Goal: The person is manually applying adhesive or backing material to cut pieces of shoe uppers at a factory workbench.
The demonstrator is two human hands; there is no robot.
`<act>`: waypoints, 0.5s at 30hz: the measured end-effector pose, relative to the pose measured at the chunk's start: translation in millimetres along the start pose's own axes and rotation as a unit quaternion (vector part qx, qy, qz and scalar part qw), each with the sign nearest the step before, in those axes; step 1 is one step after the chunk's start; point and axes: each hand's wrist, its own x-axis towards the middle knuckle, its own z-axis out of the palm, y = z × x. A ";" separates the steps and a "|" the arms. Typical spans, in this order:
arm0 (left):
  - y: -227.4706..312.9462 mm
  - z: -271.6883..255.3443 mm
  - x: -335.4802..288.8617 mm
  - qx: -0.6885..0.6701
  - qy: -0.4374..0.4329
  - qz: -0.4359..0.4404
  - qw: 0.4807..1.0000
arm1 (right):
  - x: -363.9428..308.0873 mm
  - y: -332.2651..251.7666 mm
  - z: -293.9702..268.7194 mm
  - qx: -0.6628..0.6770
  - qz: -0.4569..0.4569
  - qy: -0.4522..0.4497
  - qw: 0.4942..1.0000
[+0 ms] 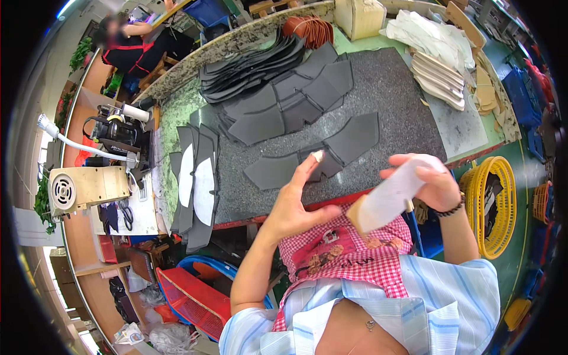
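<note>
Head view: our right hand (441, 189) pinches a white strip (393, 192) between thumb and fingers, likely to leave its face free. Our left hand (293, 204) is spread, holding nothing; a grey panel (350, 139) lies by its fingertips, contact unclear. The strip looks smooth, tan-edged away from the right hand.

Light wooden shelving (102, 267) stands at left, green floor (522, 171) at right.
</note>
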 end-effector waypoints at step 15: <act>9.0 -2.6 -42.1 -0.249 0.179 -0.099 0.947 | 51.8 22.0 58.5 -0.021 -0.071 -0.063 0.995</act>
